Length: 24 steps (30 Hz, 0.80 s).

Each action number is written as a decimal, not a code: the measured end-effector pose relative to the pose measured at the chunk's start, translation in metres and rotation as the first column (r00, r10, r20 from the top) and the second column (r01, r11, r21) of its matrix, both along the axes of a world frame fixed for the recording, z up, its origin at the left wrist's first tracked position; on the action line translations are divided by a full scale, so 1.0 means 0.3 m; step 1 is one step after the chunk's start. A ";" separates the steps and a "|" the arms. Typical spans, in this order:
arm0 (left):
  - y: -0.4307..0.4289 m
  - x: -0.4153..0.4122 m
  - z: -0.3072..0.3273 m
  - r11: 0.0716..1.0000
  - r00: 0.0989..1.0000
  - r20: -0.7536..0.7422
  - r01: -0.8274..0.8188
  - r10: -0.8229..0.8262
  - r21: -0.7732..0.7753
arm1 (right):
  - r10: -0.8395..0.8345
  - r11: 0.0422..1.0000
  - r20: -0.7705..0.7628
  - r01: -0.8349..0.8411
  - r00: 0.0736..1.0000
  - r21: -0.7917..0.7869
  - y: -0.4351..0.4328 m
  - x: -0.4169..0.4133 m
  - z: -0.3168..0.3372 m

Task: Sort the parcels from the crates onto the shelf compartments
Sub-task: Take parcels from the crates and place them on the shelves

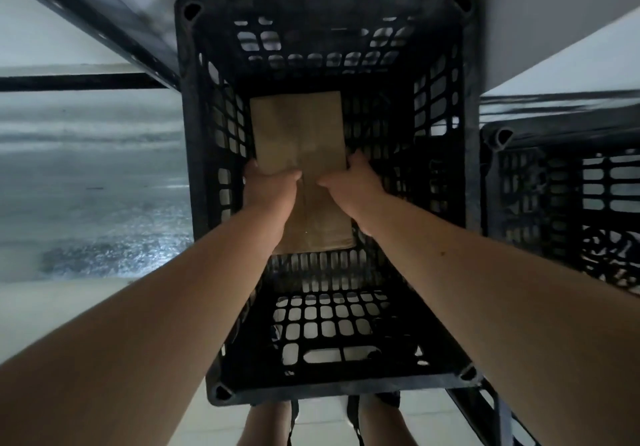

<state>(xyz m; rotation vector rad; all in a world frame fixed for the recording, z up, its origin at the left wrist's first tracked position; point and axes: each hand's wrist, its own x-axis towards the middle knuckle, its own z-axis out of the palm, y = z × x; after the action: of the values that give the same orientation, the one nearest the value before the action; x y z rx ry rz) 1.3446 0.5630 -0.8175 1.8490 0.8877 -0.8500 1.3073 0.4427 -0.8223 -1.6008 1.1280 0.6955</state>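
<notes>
Head view, looking straight down: a black crate (pixel 322 185) with slotted walls was seen from above, and both bare arms were reached deep into it. A brown parcel (pixel 298 133) was found inside, flat and long, lying toward the left wall with its far end near the back of the crate. The left hand (pixel 268 182) was closed around the parcel's left edge, thumb laid across the top face; the right hand (pixel 349 180) was closed on the right edge, thumb likewise pressed on top. So each grip was shut on the parcel, the two thumbs pointed at each other, near but apart. The near half of the parcel was partly hidden under the wrists. Whether the parcel was resting on the crate floor or lifted off it could not be told.

A second black crate (pixel 568 203) was seen just beside the first, to the right, cut off by the frame edge. Dark shelf rails (pixel 90 5) were caught at upper left, blurred. The person's feet (pixel 318 421) were seen below the crate's near rim, on a pale floor (pixel 86 175).
</notes>
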 end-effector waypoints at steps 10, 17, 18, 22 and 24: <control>0.038 -0.170 0.545 0.964 0.967 0.081 0.247 -0.240 -0.095 | -0.200 0.980 -0.003 0.200 0.980 -0.006 -0.015 -0.182 0.576; 0.033 -0.198 0.906 0.977 0.980 0.124 0.173 -0.157 -0.124 | -0.119 0.991 0.104 0.124 0.987 -0.044 -0.038 -0.199 0.965; 0.032 -0.190 0.972 0.975 0.977 0.141 0.180 -0.161 -0.134 | -0.121 0.991 0.126 0.128 0.985 -0.046 -0.043 -0.195 1.018; 0.019 -0.144 1.248 0.967 0.969 0.181 0.197 -0.167 -0.161 | -0.194 0.977 0.219 0.208 0.956 -0.043 -0.064 -0.193 1.261; 0.019 -0.117 1.388 0.964 0.957 0.230 0.213 -0.175 -0.157 | -0.209 0.971 0.267 0.231 0.941 -0.054 -0.066 -0.192 1.399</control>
<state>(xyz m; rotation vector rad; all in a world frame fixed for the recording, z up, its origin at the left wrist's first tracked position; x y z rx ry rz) 1.3096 0.5686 -0.4010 1.8469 0.4832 -0.8037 1.2499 0.4229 -0.4026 -1.5536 1.1309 0.2838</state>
